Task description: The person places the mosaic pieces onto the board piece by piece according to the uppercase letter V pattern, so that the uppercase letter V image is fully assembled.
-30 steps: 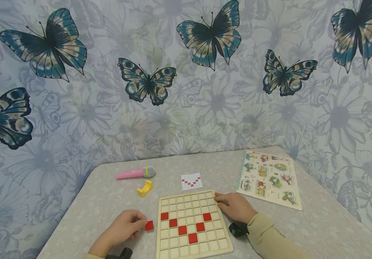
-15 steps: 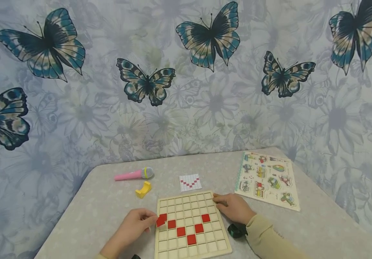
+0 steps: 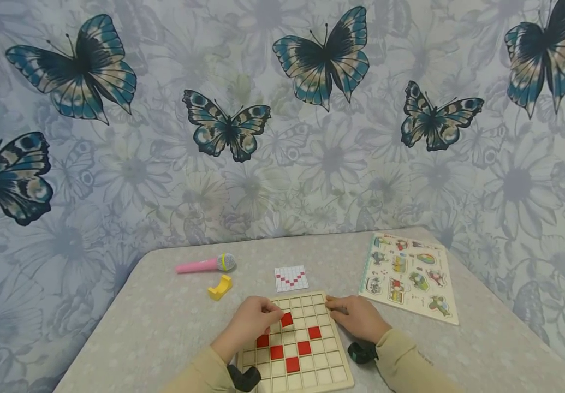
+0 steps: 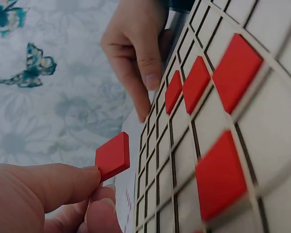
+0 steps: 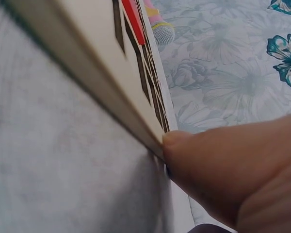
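Observation:
Between thumb and fingertips my left hand (image 3: 253,322) pinches a square red tile (image 4: 112,156), raised over the upper middle of a pale wooden grid board (image 3: 328,376). Several other red tiles (image 3: 292,364) lie in the board's cells, in slanting rows that meet low on the board. That hand and its wrist cover part of the board's left side in the head view. My right hand (image 3: 361,316) holds the board's far right corner, its thumb (image 5: 184,150) against the edge in the right wrist view.
Beyond the board lies a small card (image 3: 291,279) with a red V pattern on a grid. A pink toy microphone (image 3: 206,265) and a yellow curved piece (image 3: 220,288) are at the back left. A picture puzzle board (image 3: 410,277) lies back right, before the butterfly-patterned wall (image 3: 331,185).
My left hand has carried the red tile from beside the board's left edge, rightward and slightly away, to over the board. My right hand has stayed at the corner.

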`<control>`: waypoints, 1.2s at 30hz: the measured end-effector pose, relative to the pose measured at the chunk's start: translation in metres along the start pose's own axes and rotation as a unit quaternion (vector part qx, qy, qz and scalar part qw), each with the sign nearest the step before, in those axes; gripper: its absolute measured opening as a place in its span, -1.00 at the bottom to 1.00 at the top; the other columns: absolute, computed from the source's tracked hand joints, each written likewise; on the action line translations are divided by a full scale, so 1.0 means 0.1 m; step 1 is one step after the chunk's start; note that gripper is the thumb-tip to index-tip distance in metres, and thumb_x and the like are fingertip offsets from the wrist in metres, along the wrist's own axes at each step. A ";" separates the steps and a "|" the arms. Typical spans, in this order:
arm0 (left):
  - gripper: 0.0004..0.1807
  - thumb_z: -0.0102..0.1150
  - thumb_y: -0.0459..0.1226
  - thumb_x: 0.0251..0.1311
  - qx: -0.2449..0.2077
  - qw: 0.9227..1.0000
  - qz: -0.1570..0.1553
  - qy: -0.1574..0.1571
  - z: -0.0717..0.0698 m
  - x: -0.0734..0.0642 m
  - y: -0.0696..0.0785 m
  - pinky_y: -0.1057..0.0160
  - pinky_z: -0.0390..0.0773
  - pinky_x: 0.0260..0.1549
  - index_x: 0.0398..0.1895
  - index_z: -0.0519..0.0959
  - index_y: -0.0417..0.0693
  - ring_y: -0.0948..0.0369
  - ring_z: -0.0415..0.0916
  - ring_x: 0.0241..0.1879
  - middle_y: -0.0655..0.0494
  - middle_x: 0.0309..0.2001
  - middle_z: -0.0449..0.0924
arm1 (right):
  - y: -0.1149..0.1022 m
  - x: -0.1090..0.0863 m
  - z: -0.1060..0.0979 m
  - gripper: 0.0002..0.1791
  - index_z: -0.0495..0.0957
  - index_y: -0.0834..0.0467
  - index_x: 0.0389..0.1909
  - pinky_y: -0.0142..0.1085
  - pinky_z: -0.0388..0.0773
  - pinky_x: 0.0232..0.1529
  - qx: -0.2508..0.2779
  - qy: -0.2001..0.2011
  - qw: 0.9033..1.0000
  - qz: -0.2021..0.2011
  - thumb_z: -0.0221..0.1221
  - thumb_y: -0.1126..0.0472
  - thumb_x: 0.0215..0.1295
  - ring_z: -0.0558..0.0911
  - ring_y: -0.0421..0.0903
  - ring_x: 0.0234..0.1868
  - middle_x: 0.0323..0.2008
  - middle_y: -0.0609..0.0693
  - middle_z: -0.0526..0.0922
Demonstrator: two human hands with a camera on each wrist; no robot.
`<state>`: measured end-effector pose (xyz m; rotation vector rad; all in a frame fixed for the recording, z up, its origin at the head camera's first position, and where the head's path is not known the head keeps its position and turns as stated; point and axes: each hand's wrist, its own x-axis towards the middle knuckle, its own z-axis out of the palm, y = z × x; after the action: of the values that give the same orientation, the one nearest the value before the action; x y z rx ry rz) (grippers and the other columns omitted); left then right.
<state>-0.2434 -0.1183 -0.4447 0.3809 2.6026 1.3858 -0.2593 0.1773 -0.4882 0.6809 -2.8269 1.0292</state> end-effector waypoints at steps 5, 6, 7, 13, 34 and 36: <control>-0.85 0.30 -0.18 0.37 0.029 0.999 0.021 0.003 0.20 0.16 0.14 0.24 0.49 -0.51 -0.31 0.72 -0.04 0.22 0.52 -0.54 0.15 -0.42 0.64 | -0.02 0.01 0.02 -0.65 0.67 0.13 0.19 0.10 0.52 0.23 -0.009 -0.004 1.000 -0.002 0.26 0.16 0.45 0.61 0.14 0.29 0.30 0.03 0.61; -0.85 0.29 -0.18 0.37 0.033 0.999 0.022 0.005 0.23 0.18 0.17 0.23 0.49 -0.51 -0.32 0.72 -0.03 0.22 0.53 -0.53 0.15 -0.43 0.64 | -0.03 0.01 0.03 -0.65 0.67 0.12 0.20 0.10 0.53 0.23 -0.011 -0.004 1.000 -0.004 0.25 0.16 0.45 0.61 0.14 0.29 0.30 0.03 0.61; -0.86 0.29 -0.18 0.37 0.037 0.999 0.021 0.006 0.27 0.20 0.20 0.22 0.49 -0.50 -0.31 0.72 -0.02 0.22 0.53 -0.54 0.15 -0.43 0.65 | -0.03 0.02 0.03 -0.65 0.67 0.12 0.20 0.09 0.53 0.22 -0.010 -0.005 1.000 -0.006 0.25 0.16 0.45 0.61 0.14 0.28 0.30 0.04 0.61; -0.87 0.27 -0.18 0.39 0.076 0.997 0.015 0.018 0.47 0.31 0.32 0.21 0.45 -0.52 -0.29 0.72 0.00 0.24 0.50 -0.55 0.18 -0.46 0.64 | -0.09 0.04 0.02 -0.65 0.67 0.15 0.20 0.10 0.57 0.17 -0.006 -0.006 1.000 -0.023 0.24 0.18 0.46 0.63 0.17 0.25 0.29 0.07 0.61; -0.85 0.36 -0.13 0.33 0.206 0.978 0.009 0.025 0.69 0.36 0.37 0.22 0.41 -0.62 -0.43 0.70 0.16 0.30 0.44 -0.60 0.36 -0.55 0.55 | -0.08 0.05 0.04 -0.64 0.67 0.09 0.22 0.12 0.54 0.20 -0.007 -0.012 1.000 -0.015 0.24 0.16 0.46 0.61 0.17 0.27 0.30 0.02 0.61; -0.85 0.40 -0.11 0.28 0.223 0.974 0.012 0.033 0.68 0.37 0.37 0.21 0.41 -0.61 -0.44 0.67 0.17 0.30 0.43 -0.60 0.36 -0.55 0.55 | -0.09 0.05 0.03 -0.64 0.66 0.10 0.22 0.13 0.55 0.19 -0.006 -0.012 1.000 -0.017 0.24 0.17 0.46 0.62 0.17 0.26 0.30 0.03 0.61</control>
<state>-0.2555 -0.0330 -0.4526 0.4282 2.9622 0.8181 -0.2598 0.1675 -0.4845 0.7415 -2.8292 1.0042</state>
